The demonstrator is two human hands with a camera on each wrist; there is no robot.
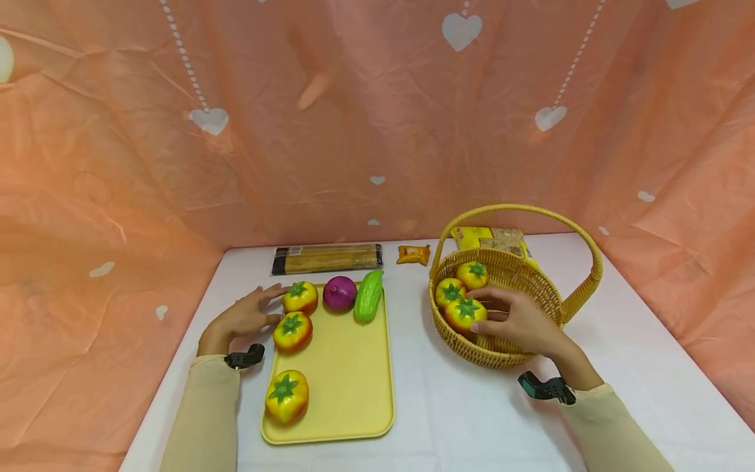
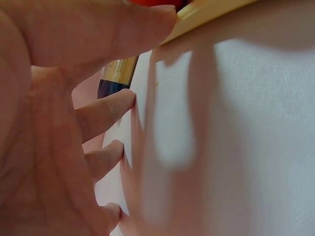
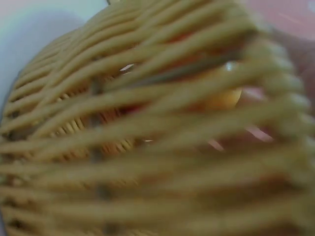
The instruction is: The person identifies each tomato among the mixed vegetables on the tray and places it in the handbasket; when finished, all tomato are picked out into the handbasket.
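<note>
My left hand is at the tray's left edge with its fingers spread, nearest a yellow-red toy persimmon and another persimmon. In the left wrist view, its fingertips reach down to the white cloth and nothing shows in the palm. Inside the wicker basket, my right hand holds the front persimmon between thumb and fingers. Two more persimmons lie behind that one, a middle one and a far one. The basket's weave mostly hides the right hand in the right wrist view.
The yellow tray also carries a near persimmon, a purple onion-like ball and a green cucumber-like vegetable. Behind lie a flat pack of sticks, a small orange packet and a yellow bag. The basket's handle arches upward.
</note>
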